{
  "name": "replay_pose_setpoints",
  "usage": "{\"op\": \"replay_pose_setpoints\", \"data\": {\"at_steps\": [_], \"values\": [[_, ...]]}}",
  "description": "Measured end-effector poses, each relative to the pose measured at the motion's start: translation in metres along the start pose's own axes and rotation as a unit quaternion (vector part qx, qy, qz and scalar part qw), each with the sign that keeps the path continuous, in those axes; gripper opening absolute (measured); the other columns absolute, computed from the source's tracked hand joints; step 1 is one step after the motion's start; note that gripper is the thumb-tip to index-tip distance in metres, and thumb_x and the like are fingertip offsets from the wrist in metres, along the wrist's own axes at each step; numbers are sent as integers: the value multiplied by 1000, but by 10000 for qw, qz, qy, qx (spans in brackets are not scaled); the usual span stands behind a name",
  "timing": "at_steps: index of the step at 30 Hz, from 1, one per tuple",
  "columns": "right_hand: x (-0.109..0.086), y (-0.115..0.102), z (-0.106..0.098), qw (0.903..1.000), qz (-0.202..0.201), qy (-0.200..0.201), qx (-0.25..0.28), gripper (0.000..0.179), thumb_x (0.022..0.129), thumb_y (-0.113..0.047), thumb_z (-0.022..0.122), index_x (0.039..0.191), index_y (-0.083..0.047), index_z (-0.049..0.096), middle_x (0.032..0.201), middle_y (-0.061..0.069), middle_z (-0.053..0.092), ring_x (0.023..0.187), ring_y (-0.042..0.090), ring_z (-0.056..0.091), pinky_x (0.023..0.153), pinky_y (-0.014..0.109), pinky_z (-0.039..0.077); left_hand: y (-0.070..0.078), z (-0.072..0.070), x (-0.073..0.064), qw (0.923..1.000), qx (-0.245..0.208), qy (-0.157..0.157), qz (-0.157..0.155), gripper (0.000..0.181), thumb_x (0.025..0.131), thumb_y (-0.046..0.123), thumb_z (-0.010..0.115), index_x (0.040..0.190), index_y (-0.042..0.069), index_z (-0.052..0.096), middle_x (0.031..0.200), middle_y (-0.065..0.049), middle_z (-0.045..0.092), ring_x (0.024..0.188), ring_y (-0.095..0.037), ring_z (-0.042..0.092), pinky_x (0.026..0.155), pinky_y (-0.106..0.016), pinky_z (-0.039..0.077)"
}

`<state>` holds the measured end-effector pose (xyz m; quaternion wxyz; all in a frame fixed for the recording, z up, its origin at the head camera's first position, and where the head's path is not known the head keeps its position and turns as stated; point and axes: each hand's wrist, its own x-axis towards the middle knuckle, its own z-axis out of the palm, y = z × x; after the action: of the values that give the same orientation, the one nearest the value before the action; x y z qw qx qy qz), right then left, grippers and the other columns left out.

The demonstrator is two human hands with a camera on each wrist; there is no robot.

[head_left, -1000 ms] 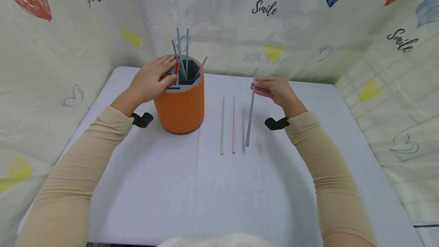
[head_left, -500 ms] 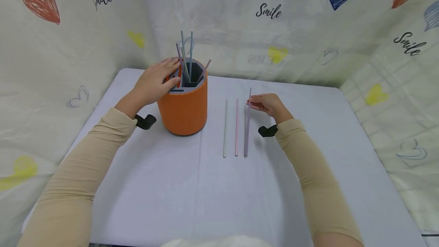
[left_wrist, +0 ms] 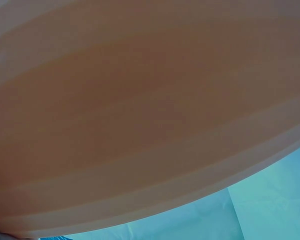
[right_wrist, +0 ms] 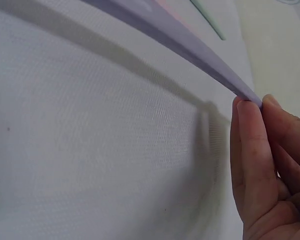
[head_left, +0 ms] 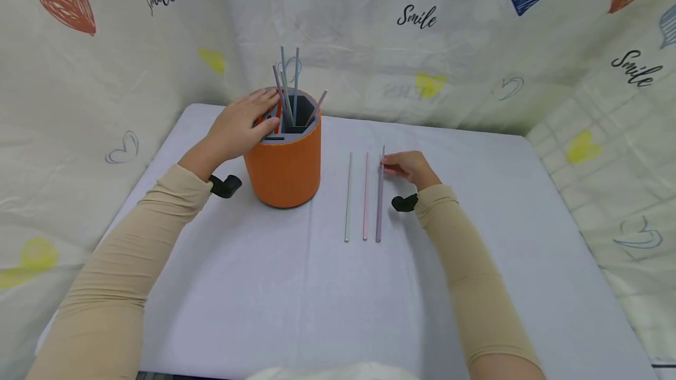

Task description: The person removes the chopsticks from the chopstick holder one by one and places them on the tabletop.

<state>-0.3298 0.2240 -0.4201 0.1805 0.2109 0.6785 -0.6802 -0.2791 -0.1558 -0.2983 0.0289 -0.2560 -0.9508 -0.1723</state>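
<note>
My left hand [head_left: 237, 119] rests on the left top of a round orange pen holder [head_left: 282, 177], fingers extended over its grey divided top and thumb toward the middle. The holder's ribbed wall [left_wrist: 155, 115] fills most of the left wrist view. My right hand [head_left: 409, 167] pinches a lilac pencil [head_left: 379, 207] near its far end, between fingertips and thumb. That pencil's near end is low over the white table, parallel to a pink pencil [head_left: 366, 198] and a pale green pencil [head_left: 348, 198] on its left. Its shadow runs alongside it in the right wrist view.
Several thin pastel pencils [head_left: 296, 72] stand in the holder's dark compartment, a pinkish one [head_left: 319, 101] leaning right. The white-covered table [head_left: 264, 304] meets a heart-patterned curtain [head_left: 359, 40] at the back and sides.
My right hand has come down and nearer with the lilac pencil, moving left toward the pink one; the pencil has turned from tilted to nearly parallel. My left hand stays on the holder.
</note>
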Motion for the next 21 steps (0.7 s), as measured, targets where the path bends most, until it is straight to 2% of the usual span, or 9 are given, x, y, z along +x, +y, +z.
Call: {"op": "replay_pose_setpoints", "data": {"at_steps": [6, 9, 14, 18, 21], "values": [[4, 4, 2, 9994, 41, 301, -139, 40, 80, 8, 65, 118, 11, 57, 65, 4, 67, 60, 10, 66, 63, 22, 57, 1, -1, -1, 10000, -22, -7, 39, 57, 99, 38, 35, 147, 9, 24, 155, -6, 19, 144, -25, 12, 118, -42, 8], [7, 7, 2, 9990, 34, 402, -170, 42, 79, 7, 66, 120, 10, 56, 65, 3, 67, 59, 9, 66, 63, 22, 57, 1, 0, -1, 10000, -29, 1, 65, 58, 99, 38, 35, 147, 8, 25, 155, -7, 19, 144, -25, 12, 118, -42, 8], [11, 11, 3, 9973, 78, 677, -259, 26, 77, 5, 70, 103, 4, 65, 64, 3, 67, 57, 9, 66, 62, 22, 57, 2, 0, -2, 9999, -71, 8, 103, 58, 99, 38, 35, 147, 7, 25, 155, -8, 19, 144, -26, 12, 118, -42, 8], [11, 9, 7, 9952, 60, 899, -381, 16, 74, 4, 73, 86, 1, 63, 57, 2, 65, 51, 10, 64, 60, 22, 57, 1, -1, -2, 10000, -62, 14, 71, 58, 99, 38, 35, 147, 8, 25, 155, -7, 19, 144, -26, 11, 118, -42, 8], [14, 9, 7, 9912, -20, 1075, -772, 20, 73, 2, 75, 90, 2, 65, 51, 2, 63, 47, 9, 63, 57, 21, 56, 2, -1, -2, 10000, -27, 21, 25, 58, 99, 38, 36, 147, 9, 24, 155, -6, 20, 144, -25, 11, 118, -43, 8]]}}
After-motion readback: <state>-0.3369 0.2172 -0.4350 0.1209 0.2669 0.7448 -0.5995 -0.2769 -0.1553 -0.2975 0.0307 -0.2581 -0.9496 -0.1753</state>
